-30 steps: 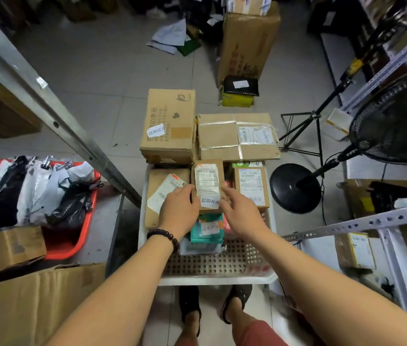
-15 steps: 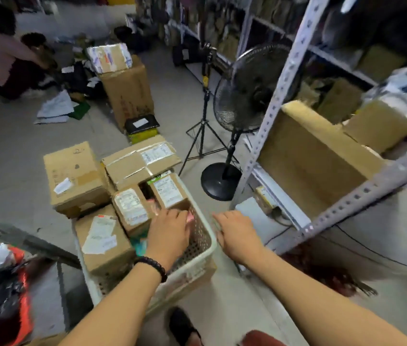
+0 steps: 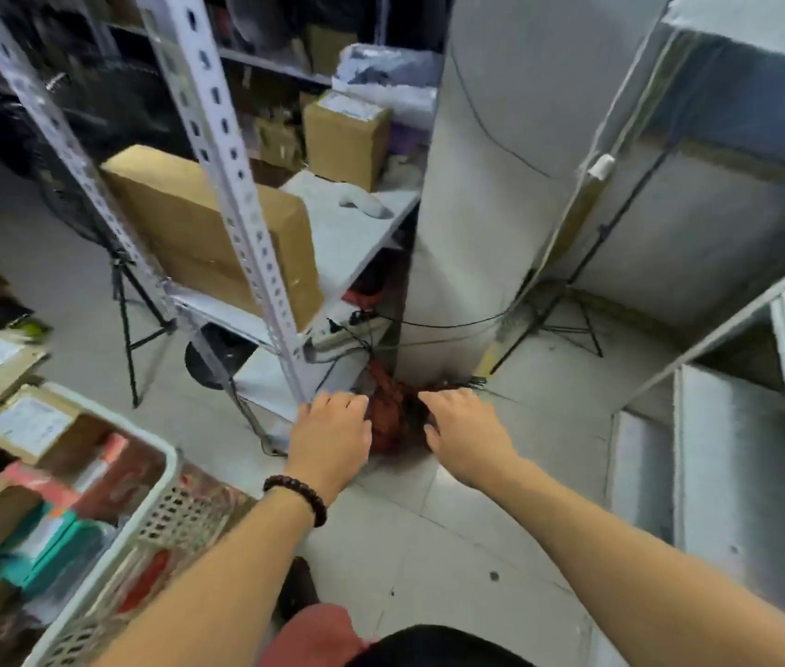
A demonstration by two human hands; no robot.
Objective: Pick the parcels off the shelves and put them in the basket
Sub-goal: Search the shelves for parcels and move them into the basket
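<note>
Cardboard parcels (image 3: pixel 29 421) fill the white basket (image 3: pixel 166 479) low to the left of the perforated shelf post (image 3: pixel 243 223). A large box (image 3: pixel 164 219) and a small box (image 3: pixel 347 137) sit on the shelf behind that post. Both hands are empty, fingers loosely spread, the left hand (image 3: pixel 333 440) at the post's foot and the right hand (image 3: pixel 467 435) just right of it.

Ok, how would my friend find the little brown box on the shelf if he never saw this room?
Start at the grey metal rack with the hole-punched posts. On its pale shelf board, look past the long brown cardboard box at the front to the back. There stands the small, upright brown cardboard box, the only one with a pale label on top.
</note>
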